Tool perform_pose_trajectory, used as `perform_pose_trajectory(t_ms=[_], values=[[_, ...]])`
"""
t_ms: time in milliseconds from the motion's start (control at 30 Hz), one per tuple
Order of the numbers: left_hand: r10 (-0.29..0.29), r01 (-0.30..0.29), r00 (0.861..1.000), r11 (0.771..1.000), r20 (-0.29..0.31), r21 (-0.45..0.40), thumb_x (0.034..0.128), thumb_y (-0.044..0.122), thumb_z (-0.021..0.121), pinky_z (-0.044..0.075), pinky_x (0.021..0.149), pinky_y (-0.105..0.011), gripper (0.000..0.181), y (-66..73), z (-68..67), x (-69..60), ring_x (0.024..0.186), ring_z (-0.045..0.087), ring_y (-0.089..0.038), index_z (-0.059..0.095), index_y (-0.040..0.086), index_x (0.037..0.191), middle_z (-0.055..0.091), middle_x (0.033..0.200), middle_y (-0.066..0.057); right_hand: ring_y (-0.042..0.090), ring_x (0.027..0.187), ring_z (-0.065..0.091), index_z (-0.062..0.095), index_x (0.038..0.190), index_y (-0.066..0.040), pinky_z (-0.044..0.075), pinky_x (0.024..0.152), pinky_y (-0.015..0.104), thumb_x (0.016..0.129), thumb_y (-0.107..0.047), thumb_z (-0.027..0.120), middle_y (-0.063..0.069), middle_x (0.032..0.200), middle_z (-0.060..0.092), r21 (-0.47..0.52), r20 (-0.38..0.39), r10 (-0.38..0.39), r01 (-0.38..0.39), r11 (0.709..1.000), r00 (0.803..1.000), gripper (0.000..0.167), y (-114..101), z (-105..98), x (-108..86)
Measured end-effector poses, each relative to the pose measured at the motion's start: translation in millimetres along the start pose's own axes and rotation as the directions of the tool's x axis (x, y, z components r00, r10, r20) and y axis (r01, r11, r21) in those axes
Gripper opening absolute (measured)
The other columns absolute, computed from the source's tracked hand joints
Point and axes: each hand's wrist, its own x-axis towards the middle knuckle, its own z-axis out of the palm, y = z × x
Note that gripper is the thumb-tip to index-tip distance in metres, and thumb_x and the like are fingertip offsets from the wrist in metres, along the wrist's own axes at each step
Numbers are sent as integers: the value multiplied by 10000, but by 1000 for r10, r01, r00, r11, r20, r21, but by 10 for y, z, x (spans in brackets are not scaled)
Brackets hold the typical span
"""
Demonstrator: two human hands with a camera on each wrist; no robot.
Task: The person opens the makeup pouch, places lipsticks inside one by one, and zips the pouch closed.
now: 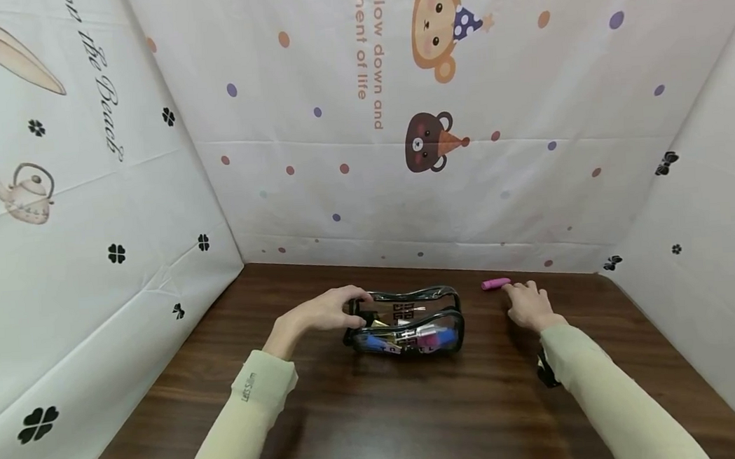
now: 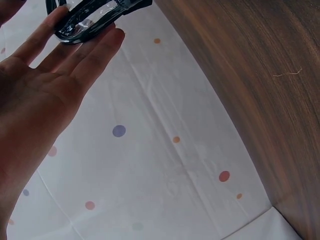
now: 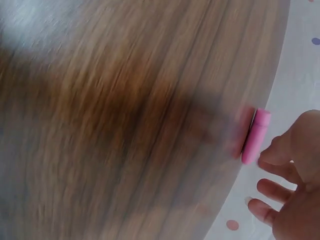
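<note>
A clear pouch with black trim (image 1: 405, 325) lies on the table with blue, pink and yellow items inside. My left hand (image 1: 331, 309) grips its left end, thumb on the near side; in the left wrist view the fingers of the left hand (image 2: 55, 80) lie along the black-trimmed end of the pouch (image 2: 82, 25). To the right of the pouch, a small pink cylinder (image 1: 496, 283) rests on the table. Beside it is my right hand (image 1: 529, 305), fingers loosely bent and holding nothing. The right wrist view has the pink cylinder (image 3: 256, 136) close to the fingertips of the right hand (image 3: 290, 185).
The brown wooden table (image 1: 378, 411) meets a printed white sheet (image 1: 341, 210) at the back, with more sheet along the left and right sides. A black object (image 1: 547, 371) shows at the right wrist, partly under the sleeve.
</note>
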Motion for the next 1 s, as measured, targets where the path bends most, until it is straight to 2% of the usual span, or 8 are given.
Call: perform_pose_trajectory(t_ms=[67,233,533,767,900,1000], values=[[-1,1,1000,1000,0,-3,920,274,624,424,1000,-475,456,-12,9,4,1296,473,-253,525,181,1355,475,1427,-48,546,1259,333,439,1377,77,314,962,673,849,-20,544,311,1438,400,14,17,-3,3,1000,1000,547,9,21,9],[16,-16,1000,1000,25,-10,925,274,616,427,988,-472,473,-11,34,34,1290,474,-260,513,160,1372,462,1439,-58,582,1323,225,310,1450,94,229,1020,715,882,-13,480,316,1534,206,74,125,12,-21,997,992,602,18,78,56],[19,-19,1000,1000,11,-5,921,281,617,428,995,-459,461,-24,21,69,1290,475,-246,523,175,1360,469,1435,-46,590,1355,129,192,1493,90,124,1055,736,935,-33,408,310,1565,83,169,142,11,-36,985,990,611,-32,123,323],[6,-6,1000,1000,0,-14,928,280,617,431,985,-461,458,-29,-5,28,1282,475,-244,518,174,1362,457,1445,-41,575,1367,90,196,1508,35,114,1057,709,933,-41,394,310,1568,41,202,118,14,-38,979,993,613,-50,97,544],[-1,2,1000,1000,12,-26,932,281,616,427,1003,-467,454,-34,-7,13,1301,466,-249,513,189,1364,446,1456,-42,578,1374,62,194,1507,36,90,1052,718,920,-27,400,313,1567,34,230,129,12,-42,972,992,625,-59,94,616],[5,-5,1000,1000,24,-29,932,278,613,424,1009,-464,456,-36,-11,13,1305,464,-248,512,183,1367,446,1457,-47,579,1367,86,207,1499,47,102,1052,712,926,-40,415,327,1540,168,214,128,23,-50,976,991,615,-71,130,654]])
